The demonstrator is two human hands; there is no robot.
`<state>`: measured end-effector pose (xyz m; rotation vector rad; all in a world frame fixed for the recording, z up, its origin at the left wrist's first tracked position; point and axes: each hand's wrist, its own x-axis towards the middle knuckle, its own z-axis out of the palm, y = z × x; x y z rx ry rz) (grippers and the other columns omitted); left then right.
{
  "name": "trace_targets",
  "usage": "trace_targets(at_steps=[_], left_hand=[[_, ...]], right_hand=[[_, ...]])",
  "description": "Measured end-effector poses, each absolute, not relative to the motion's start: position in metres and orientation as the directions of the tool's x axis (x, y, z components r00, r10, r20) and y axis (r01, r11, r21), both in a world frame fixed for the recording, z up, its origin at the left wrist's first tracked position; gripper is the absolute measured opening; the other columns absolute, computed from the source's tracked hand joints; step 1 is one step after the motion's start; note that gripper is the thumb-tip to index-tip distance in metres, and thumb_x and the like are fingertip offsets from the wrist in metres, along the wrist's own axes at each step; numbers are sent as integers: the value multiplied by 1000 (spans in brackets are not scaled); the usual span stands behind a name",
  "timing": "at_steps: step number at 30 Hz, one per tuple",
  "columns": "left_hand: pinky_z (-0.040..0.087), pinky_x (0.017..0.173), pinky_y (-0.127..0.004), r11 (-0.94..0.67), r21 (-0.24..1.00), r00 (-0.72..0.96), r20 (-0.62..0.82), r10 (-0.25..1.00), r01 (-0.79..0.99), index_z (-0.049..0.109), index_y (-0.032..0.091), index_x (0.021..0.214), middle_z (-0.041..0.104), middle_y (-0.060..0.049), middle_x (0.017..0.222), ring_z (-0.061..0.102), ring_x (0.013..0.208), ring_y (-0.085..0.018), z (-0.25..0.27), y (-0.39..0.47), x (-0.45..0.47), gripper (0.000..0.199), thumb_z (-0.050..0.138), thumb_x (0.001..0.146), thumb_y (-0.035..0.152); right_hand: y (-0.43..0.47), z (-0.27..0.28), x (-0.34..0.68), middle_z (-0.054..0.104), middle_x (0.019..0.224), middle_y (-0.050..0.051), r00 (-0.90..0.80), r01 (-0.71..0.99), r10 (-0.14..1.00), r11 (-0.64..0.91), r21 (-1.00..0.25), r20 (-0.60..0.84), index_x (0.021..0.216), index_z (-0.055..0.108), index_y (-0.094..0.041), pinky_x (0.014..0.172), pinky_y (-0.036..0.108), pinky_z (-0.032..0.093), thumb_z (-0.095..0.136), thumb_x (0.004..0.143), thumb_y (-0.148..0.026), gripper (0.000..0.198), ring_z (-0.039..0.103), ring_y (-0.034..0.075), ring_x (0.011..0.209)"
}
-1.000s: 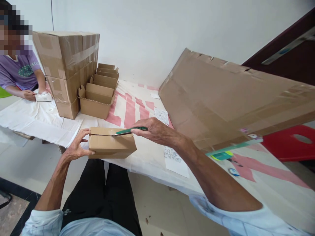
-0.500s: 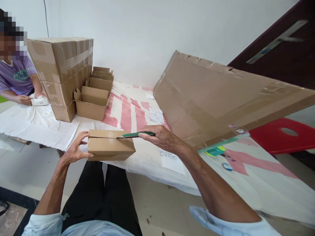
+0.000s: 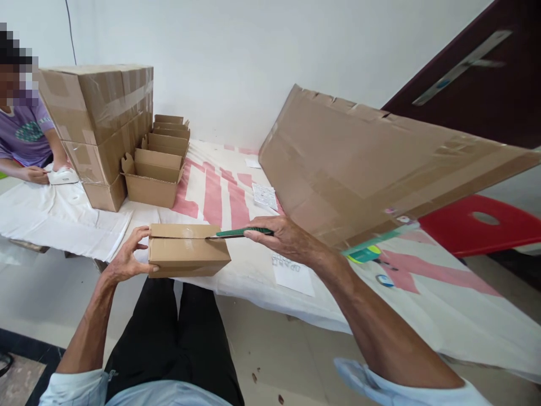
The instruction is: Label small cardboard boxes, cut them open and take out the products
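Observation:
A closed cardboard box sits at the table's front edge, a strip of clear tape across its top seam. My left hand grips its left end, thumb on the front face and fingers at the back corner. In my right hand is a green utility knife, pointing left. The knife's blade lies at the seam on the box top, right of the tape. How deep the tip reaches into the seam I cannot tell.
Large taped cartons are stacked at the left, beside several open small boxes. A big cardboard sheet leans at the right. A red stool stands beyond it. A person in purple sits at the far left. Papers lie on the cloth.
The knife has slid a little to the right along the box seam with my right hand. My left hand keeps its hold on the box. The view has shifted slightly.

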<state>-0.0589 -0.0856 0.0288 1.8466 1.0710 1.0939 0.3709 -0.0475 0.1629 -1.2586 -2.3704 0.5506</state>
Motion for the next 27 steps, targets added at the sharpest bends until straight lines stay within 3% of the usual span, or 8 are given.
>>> trace_targets(at_steps=[13, 21, 27], left_hand=[[59, 111, -52, -386, 879, 306, 300, 904, 281, 63, 35, 147, 46, -14, 164, 46, 155, -41, 33, -84, -56, 85, 101, 72, 46], [60, 111, -50, -385, 881, 309, 298, 903, 275, 63, 37, 149, 49, -14, 162, 47, 155, -41, 38, -84, -59, 84, 99, 75, 48], [60, 110, -50, -372, 881, 324, 275, 905, 292, 63, 37, 149, 48, -14, 163, 49, 153, -41, 41, -84, -59, 84, 100, 74, 47]], right_hand=[[-53, 152, 387, 83, 96, 8, -487, 665, 850, 509, -547, 199, 101, 85, -23, 73, 35, 55, 58, 104, -56, 42, 71, 23, 80], [-66, 157, 412, 84, 99, 10, -420, 691, 877, 475, -544, 232, 95, 84, -26, 79, 41, 61, 63, 101, -61, 41, 76, 29, 89], [-82, 144, 416, 82, 97, 7, -225, 679, 918, 389, -622, 327, 99, 83, -26, 74, 38, 59, 62, 100, -60, 39, 74, 28, 85]])
